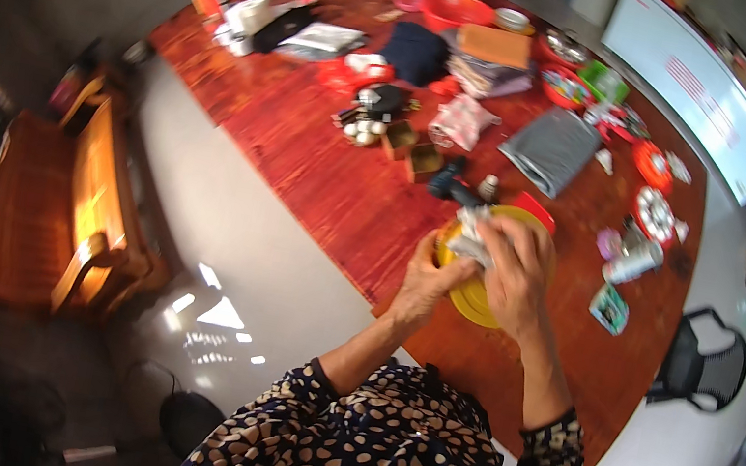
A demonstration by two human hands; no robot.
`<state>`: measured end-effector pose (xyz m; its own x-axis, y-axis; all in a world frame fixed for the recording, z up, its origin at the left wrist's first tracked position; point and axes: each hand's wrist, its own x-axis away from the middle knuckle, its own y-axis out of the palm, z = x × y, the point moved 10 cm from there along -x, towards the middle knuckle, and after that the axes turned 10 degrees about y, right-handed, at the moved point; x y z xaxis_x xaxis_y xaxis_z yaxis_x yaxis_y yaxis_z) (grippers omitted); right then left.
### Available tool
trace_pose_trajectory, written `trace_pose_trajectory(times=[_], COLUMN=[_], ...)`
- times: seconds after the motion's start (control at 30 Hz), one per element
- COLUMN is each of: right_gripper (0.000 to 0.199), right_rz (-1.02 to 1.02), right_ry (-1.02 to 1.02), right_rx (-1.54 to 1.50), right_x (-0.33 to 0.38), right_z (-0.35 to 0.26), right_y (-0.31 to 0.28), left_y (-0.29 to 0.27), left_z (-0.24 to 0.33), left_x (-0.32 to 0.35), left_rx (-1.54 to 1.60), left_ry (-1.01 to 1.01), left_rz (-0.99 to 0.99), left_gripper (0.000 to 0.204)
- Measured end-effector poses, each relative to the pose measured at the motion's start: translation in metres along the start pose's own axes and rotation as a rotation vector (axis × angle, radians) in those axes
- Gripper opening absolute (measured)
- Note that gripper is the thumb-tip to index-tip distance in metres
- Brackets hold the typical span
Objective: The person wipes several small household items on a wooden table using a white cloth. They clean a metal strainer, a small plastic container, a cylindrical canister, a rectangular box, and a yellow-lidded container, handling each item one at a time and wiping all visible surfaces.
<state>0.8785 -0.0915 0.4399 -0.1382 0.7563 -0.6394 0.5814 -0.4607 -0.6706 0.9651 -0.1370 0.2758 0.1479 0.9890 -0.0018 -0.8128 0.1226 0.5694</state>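
A crumpled whitish-grey piece (471, 240), perhaps cloth or a plastic bag, is gripped between my two hands. My left hand (428, 275) pinches its lower left side with the thumb pointing inward. From above and to the right, the bent fingers of my right hand (519, 267) close on it. Directly beneath lies a round yellow dish (478, 304) near the table's front edge, partly hidden by my hands. Just beyond it are a black object (450, 183) of unclear kind, a small pale bottle (489, 187) and something flat and red (537, 210).
The reddish wooden table (303, 176) carries a grey folded cloth (552, 150), small open boxes (424, 160), stacked fabric (493, 50), red basins (457, 11) and a white spray can (633, 263). A black chair (707, 362) stands at the right, a wooden bench (77, 211) at the left.
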Motion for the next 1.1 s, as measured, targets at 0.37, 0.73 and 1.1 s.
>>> trace_pose_trajectory(times=[0.37,0.73,1.1], right_gripper=[0.037,0.037,0.041], right_rz=[0.01,0.005,0.093], right_ry=[0.024,0.015,0.036], right_rx=[0.019,0.073,0.125], right_x=[-0.022,0.028,0.008], right_z=[0.001,-0.013,-0.011], right_y=[0.016,0.027,-0.008], left_y=[-0.008,-0.038,-0.007], left_z=[0.007,0.035,0.041], left_x=[0.015,0.0,0.012], left_rx=[-0.135,-0.071,0.068], left_ry=[-0.031,0.188,0.139], left_rz=[-0.05,0.163,-0.024], left_gripper=[0.104,0.064,0.079])
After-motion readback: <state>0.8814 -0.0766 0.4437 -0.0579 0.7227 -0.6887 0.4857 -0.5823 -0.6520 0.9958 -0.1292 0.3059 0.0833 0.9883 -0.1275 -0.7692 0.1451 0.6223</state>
